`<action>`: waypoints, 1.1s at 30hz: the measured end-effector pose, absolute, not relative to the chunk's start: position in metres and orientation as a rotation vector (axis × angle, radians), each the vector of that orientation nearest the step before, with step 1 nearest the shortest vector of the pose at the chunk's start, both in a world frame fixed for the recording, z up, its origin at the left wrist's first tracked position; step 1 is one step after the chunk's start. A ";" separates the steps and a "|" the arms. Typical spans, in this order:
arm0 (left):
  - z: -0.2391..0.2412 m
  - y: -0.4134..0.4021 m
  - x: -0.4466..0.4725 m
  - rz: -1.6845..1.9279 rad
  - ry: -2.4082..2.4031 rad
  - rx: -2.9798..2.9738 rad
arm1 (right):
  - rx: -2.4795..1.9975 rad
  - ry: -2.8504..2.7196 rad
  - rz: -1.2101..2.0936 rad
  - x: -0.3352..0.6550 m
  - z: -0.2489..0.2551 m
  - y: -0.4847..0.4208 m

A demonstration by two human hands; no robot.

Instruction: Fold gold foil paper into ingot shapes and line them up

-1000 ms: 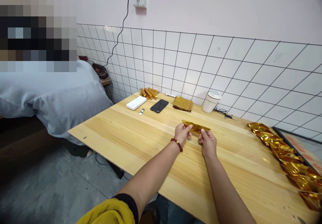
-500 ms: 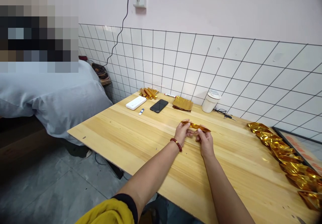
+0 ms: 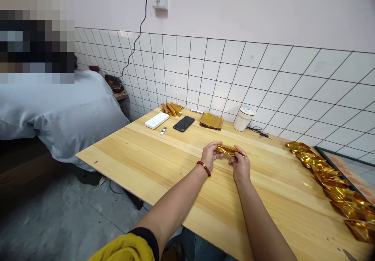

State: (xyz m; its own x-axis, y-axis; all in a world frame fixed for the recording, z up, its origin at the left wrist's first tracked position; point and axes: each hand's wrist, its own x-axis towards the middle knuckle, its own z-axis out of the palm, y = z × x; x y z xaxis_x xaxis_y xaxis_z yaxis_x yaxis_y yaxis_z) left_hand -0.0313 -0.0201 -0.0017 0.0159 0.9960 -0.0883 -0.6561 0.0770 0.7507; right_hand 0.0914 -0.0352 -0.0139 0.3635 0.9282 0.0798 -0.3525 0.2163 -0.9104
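A narrow folded piece of gold foil paper [image 3: 226,149] spans the gap between my two hands, just above the wooden table [image 3: 140,159]. My left hand [image 3: 210,154], with a dark red bead bracelet [image 3: 204,168] at the wrist, grips its left end. Its right end is pinched in my right hand [image 3: 241,165], fingers on top and thumb below. The foil's ends are partly hidden by my fingers. Beyond my hands lies a stack of flat gold foil sheets [image 3: 211,120]. Folded gold foil pieces [image 3: 325,173] form a long row at the right.
Along the back are gold strips [image 3: 172,109], a white power bank [image 3: 157,120], a phone [image 3: 184,124], a small blue-white item [image 3: 163,131], a marker [image 3: 197,111], a lidded cup [image 3: 244,117] and keys [image 3: 266,135]. A dark-framed panel [image 3: 345,167] borders the right. Someone in grey sits left.
My fingers have shifted out to the ends of the foil piece, which now looks thicker and more level. The view has turned slightly to the right.
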 end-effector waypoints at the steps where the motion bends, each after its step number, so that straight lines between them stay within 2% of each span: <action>1: -0.002 -0.020 -0.031 1.413 0.720 0.600 | -0.951 -0.721 1.011 0.092 -0.013 -0.035; 15: -0.005 -0.021 -0.024 1.426 0.837 0.805 | -0.981 -0.745 0.960 0.090 -0.012 -0.037; 23: -0.007 -0.018 -0.023 1.525 0.865 0.759 | -1.036 -0.777 0.962 0.089 -0.013 -0.039; 33: -0.005 -0.019 -0.026 1.477 0.823 0.792 | -1.007 -0.774 0.988 0.090 -0.015 -0.036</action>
State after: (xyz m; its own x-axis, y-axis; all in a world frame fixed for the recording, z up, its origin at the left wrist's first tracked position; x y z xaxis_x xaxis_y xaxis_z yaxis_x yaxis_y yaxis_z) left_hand -0.0257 -0.0193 -0.0049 -0.0599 0.9981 0.0117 -0.5152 -0.0409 0.8561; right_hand 0.0900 -0.0356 -0.0149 0.3684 0.9261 0.0817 -0.3006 0.2018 -0.9321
